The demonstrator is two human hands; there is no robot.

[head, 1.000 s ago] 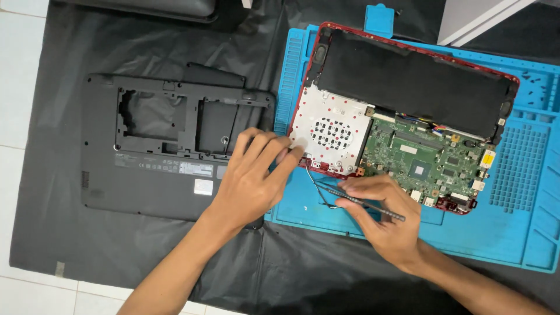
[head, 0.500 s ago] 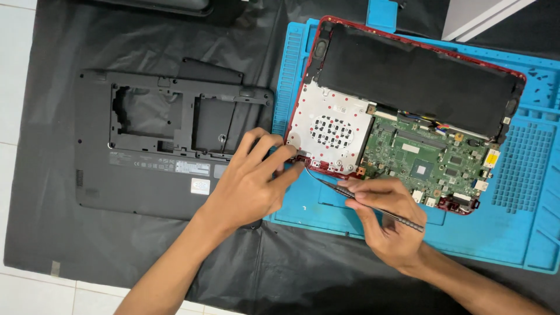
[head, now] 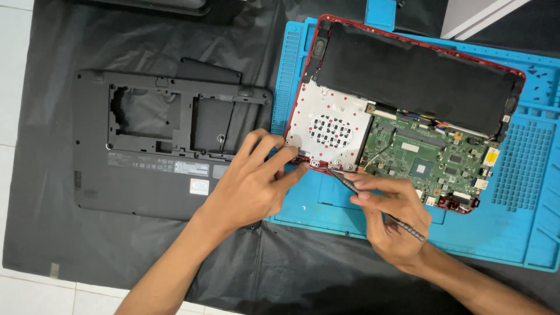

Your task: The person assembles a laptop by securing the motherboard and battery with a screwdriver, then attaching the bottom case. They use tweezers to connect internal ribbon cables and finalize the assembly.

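Observation:
An opened red laptop (head: 408, 105) lies on a blue work mat (head: 525, 175), showing its black battery (head: 408, 76), silver metal plate (head: 326, 125) and green circuit board (head: 426, 157). My left hand (head: 251, 184) rests at the laptop's near left corner, fingertips touching the red hinge area. My right hand (head: 391, 216) holds a thin dark screwdriver (head: 379, 207). Its tip sits at the small bracket on the near edge of the metal plate.
The removed black bottom cover (head: 157, 151) lies left of the mat on a black cloth (head: 52, 221). Another dark device (head: 163, 6) and a grey object (head: 478, 14) sit at the far edge. White floor tiles (head: 11, 70) border the cloth.
My right hand has shifted left and up, bringing the screwdriver tip to the bracket. My left hand's fingers have closed in on the laptop's corner.

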